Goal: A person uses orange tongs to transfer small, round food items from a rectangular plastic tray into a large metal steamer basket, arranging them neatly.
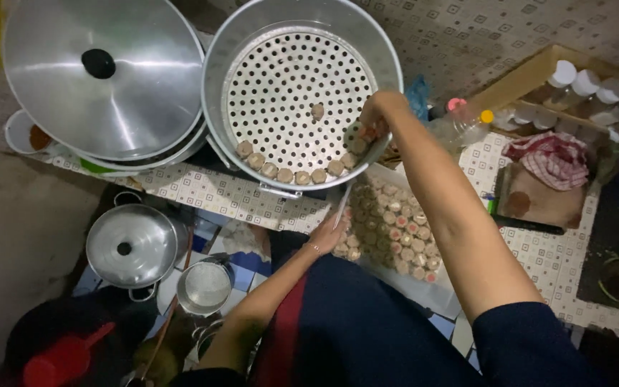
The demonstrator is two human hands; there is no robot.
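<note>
The one view came from a camera on the person's head, which faced almost straight down from above the perforated steamer pot; the pot sat just above the middle of the frame, close enough that its holes showed singly. Below the pot the person's own dark lap filled the bottom edge; left of it lay a domed metal lid, and right of it a wooden box of jars; no second view shared any of this.
</note>
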